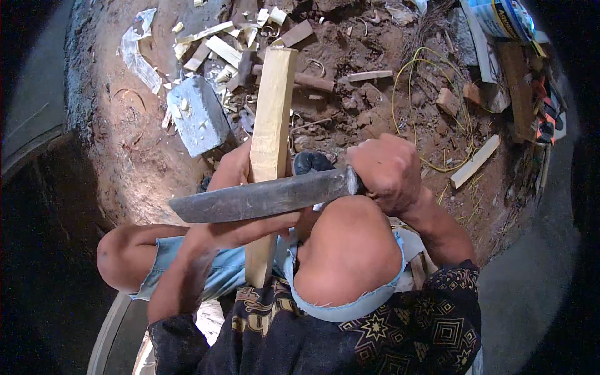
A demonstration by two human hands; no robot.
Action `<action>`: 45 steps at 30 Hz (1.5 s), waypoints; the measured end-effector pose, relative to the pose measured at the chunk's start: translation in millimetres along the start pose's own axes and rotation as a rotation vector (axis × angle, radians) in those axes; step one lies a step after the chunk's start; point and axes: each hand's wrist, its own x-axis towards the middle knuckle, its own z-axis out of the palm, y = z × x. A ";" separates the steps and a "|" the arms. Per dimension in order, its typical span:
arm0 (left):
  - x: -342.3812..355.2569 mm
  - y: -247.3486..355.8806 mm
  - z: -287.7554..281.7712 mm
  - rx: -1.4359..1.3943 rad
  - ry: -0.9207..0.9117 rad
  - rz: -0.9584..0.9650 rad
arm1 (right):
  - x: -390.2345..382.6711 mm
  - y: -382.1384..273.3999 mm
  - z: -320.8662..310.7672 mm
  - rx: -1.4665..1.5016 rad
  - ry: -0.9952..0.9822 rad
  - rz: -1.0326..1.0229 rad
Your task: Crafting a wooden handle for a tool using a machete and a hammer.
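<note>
A long pale squared piece of wood [272,119] stands lengthwise before me, its lower end near my lap. My left hand [231,170] grips it from the left side, fingers closed round it and partly hidden by the blade. In my right fist [387,172], above my bent knee, is a machete whose handle the fingers mostly cover. The dark, worn machete [262,199] reaches leftward across the wood and in front of my left hand. Whether its edge touches the wood, I cannot tell.
Pale wood offcuts [223,51] litter the reddish ground beside a grey block [199,115] and a wooden-handled hammer [303,81]. Yellow wire [395,94] loops at the right, near a wood strip [476,161]. Farther right lie orange-and-black tools [545,128] and a bucket [500,19].
</note>
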 end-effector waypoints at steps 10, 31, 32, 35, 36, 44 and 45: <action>1.5 10.6 -4.3 -0.274 0.108 -0.277 | 1.0 0.1 -9.2 0.019 -0.053 -0.043; 9.1 -13.5 12.1 0.056 0.109 0.046 | -4.8 -0.8 -18.6 -0.053 -0.138 -0.034; 9.2 -9.8 11.2 0.056 0.111 0.048 | -2.8 -1.8 -19.0 -0.051 -0.105 -0.043; 8.2 1.2 10.2 0.062 0.077 -0.083 | 0.8 -4.7 -19.9 -0.043 -0.124 -0.031; 6.6 1.8 11.5 0.085 0.117 -0.032 | 1.9 -5.3 -19.2 -0.045 -0.123 -0.033; -1.2 10.1 14.8 0.174 0.096 0.001 | -1.6 -7.4 -21.8 -0.118 -0.129 0.007; -0.9 14.5 16.1 0.092 0.098 -0.148 | -2.3 -6.9 -23.1 -0.116 -0.129 0.006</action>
